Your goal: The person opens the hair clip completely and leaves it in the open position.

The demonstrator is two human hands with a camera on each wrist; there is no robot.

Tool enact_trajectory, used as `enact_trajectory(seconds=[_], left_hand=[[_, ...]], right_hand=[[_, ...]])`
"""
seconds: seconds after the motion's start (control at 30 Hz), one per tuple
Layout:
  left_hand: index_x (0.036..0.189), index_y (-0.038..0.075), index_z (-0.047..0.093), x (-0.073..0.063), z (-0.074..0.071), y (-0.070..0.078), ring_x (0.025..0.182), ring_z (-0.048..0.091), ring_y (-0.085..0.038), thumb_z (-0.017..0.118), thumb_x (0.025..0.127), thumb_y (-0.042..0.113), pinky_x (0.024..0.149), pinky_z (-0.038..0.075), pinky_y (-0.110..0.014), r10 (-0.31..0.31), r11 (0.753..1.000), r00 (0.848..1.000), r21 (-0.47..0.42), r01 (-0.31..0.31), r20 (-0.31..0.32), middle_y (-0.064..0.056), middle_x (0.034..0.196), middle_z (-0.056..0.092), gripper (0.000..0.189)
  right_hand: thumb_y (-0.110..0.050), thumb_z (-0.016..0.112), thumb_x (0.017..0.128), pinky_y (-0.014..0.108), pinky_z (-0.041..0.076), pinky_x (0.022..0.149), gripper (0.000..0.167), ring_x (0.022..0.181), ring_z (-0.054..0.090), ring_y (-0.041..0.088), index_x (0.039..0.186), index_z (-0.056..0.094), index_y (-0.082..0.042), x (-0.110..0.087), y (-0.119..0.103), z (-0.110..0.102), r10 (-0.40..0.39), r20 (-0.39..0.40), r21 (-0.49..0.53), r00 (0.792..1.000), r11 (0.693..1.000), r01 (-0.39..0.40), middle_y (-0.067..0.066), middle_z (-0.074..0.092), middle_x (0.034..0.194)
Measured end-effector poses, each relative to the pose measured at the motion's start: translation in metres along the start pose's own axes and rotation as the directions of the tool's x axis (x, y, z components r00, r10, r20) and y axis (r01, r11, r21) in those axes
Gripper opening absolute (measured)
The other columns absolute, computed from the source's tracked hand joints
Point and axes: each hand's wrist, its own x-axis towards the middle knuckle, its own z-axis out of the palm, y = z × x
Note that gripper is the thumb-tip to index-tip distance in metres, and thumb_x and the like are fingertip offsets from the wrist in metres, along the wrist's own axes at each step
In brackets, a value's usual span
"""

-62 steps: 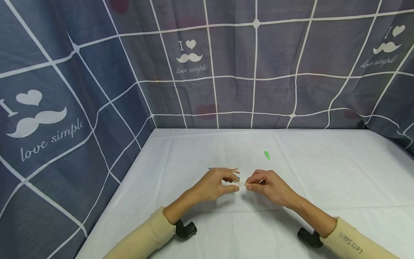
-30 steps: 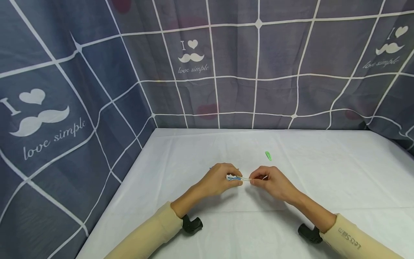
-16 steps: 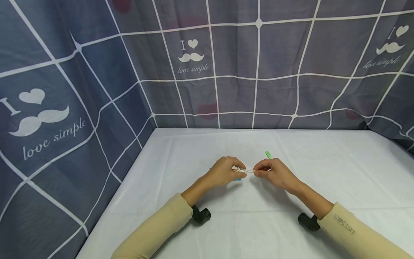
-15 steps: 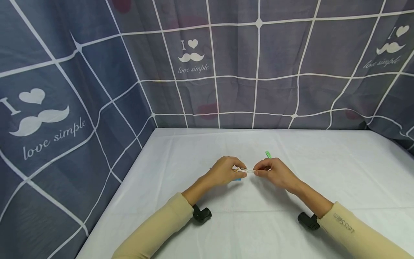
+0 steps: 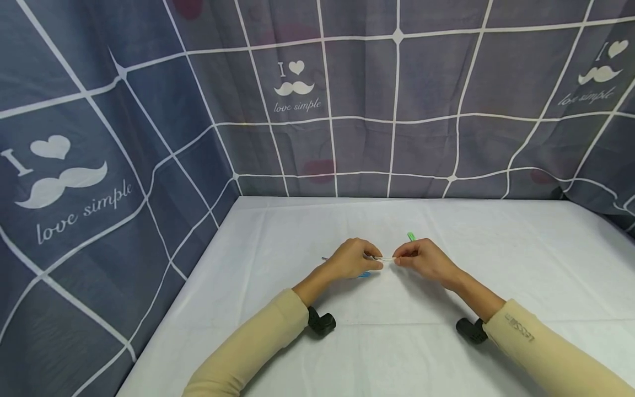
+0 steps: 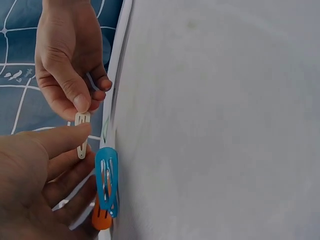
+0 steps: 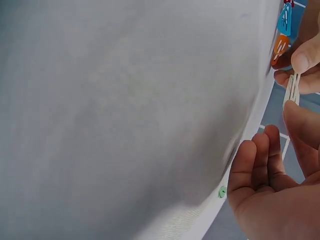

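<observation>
A white snap hair clip point(image 5: 387, 258) is held above the table between the two hands. In the left wrist view the right hand point(image 6: 70, 65) pinches the wide end of the clip point(image 6: 80, 118) between thumb and finger. The left hand point(image 5: 351, 258) has its thumb and finger on the clip's narrower part. Seen from the right wrist, the clip point(image 7: 292, 90) spans the gap between both hands' fingertips. The right hand point(image 5: 429, 261) keeps its other fingers bent loosely, off the clip.
A blue hair clip point(image 6: 106, 177) overlaps an orange hair clip point(image 6: 101, 219) on the table beside the left hand. Part of a green hair clip point(image 5: 411, 236) shows beyond the right hand. The white tablecloth point(image 5: 521, 253) meets a grey checked curtain point(image 5: 357, 149) behind.
Both hands have moved away from the body and slightly right with the white clip between them. The right hand now covers part of the green clip.
</observation>
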Motion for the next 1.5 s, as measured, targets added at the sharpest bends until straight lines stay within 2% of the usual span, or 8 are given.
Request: enact_trajectory(seconds=[0.2,0.43,0.63,1.03,1.3,1.5], left_hand=[[0.107,0.007,0.076,0.003,0.004,-0.004,0.082,0.061,-0.004,0.076,0.089,0.020,0.074,0.048,-0.020,-0.010,0.999,1.000,-0.052,0.010,-0.001,0.005,0.094,0.071,0.022],[0.104,0.006,0.077,0.006,0.006,-0.006,0.078,0.059,-0.004,0.077,0.087,0.018,0.071,0.047,-0.020,-0.022,0.997,1.000,-0.077,0.021,-0.010,0.004,0.091,0.071,0.021],[0.106,0.007,0.076,0.007,0.007,-0.004,0.078,0.058,-0.004,0.077,0.087,0.019,0.071,0.047,-0.020,-0.049,0.997,0.999,-0.064,0.048,-0.008,0.005,0.091,0.071,0.022],[0.106,0.009,0.077,0.013,0.010,-0.004,0.084,0.058,-0.005,0.076,0.088,0.020,0.075,0.046,-0.020,-0.069,0.997,0.998,0.021,0.069,-0.007,0.006,0.094,0.069,0.020],[0.106,0.009,0.077,0.013,0.010,-0.004,0.087,0.059,-0.007,0.076,0.088,0.019,0.076,0.047,-0.021,-0.091,0.996,0.996,-0.003,0.091,-0.009,0.005,0.096,0.068,0.021],[0.107,0.008,0.076,0.013,0.011,-0.003,0.085,0.059,-0.006,0.076,0.087,0.017,0.075,0.046,-0.020,-0.083,0.996,0.997,0.027,0.083,-0.009,0.005,0.095,0.069,0.022]], right_hand=[[-0.009,0.069,0.091,0.031,0.045,0.071,0.014,0.081,0.054,0.017,0.100,0.075,0.000,0.002,0.002,0.000,0.033,0.003,-0.023,0.999,0.999,-0.033,0.004,0.069,0.089],[-0.004,0.068,0.090,0.030,0.044,0.069,0.012,0.078,0.054,0.017,0.098,0.076,0.000,0.005,0.007,0.001,0.028,0.006,-0.044,1.000,0.999,-0.028,0.005,0.070,0.087],[-0.002,0.068,0.088,0.029,0.043,0.068,0.011,0.077,0.053,0.017,0.096,0.076,0.001,0.006,0.009,0.001,0.029,-0.003,-0.042,1.000,0.999,-0.029,0.005,0.070,0.084],[-0.002,0.068,0.089,0.030,0.045,0.070,0.012,0.079,0.055,0.017,0.097,0.076,0.001,0.007,0.009,0.001,0.029,-0.001,-0.054,1.000,0.998,-0.029,0.006,0.071,0.088],[-0.002,0.068,0.089,0.033,0.046,0.074,0.012,0.084,0.058,0.016,0.097,0.076,0.001,0.008,0.010,0.000,0.035,-0.003,-0.070,0.999,0.997,-0.035,0.007,0.072,0.091],[-0.002,0.068,0.089,0.032,0.046,0.076,0.011,0.086,0.058,0.016,0.096,0.076,0.001,0.008,0.010,0.000,0.038,0.010,-0.065,0.999,0.997,-0.037,0.008,0.073,0.092]])
